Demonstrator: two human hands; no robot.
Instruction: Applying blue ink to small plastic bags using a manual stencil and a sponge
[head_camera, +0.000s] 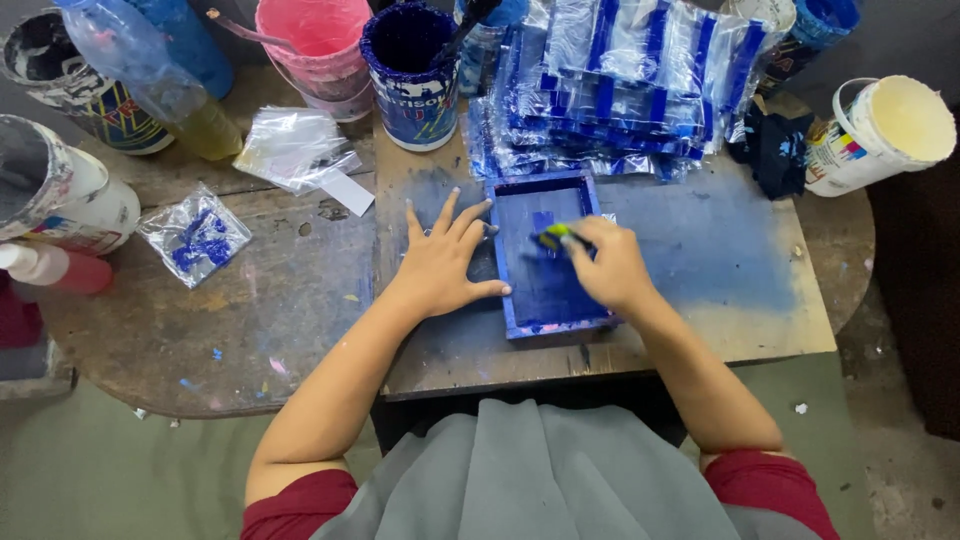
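The frame (545, 255) lies on the board (700, 260) at centre. Left hand (445, 265) rests at its nine o'clock edge, right hand (610, 265) over its three o'clock side. Stacked packets (620, 90) lie at twelve, a can (410, 75) at eleven, a tub (880, 130) at two.

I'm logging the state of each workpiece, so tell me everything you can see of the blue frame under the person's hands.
The blue frame is a shallow rectangular tray, seemingly wood, coated in wet-looking blue paint with raised edges. It lies flat on a blue-stained board. The left hand presses flat on its left edge; the right hand holds a yellow-green tool over its inside.
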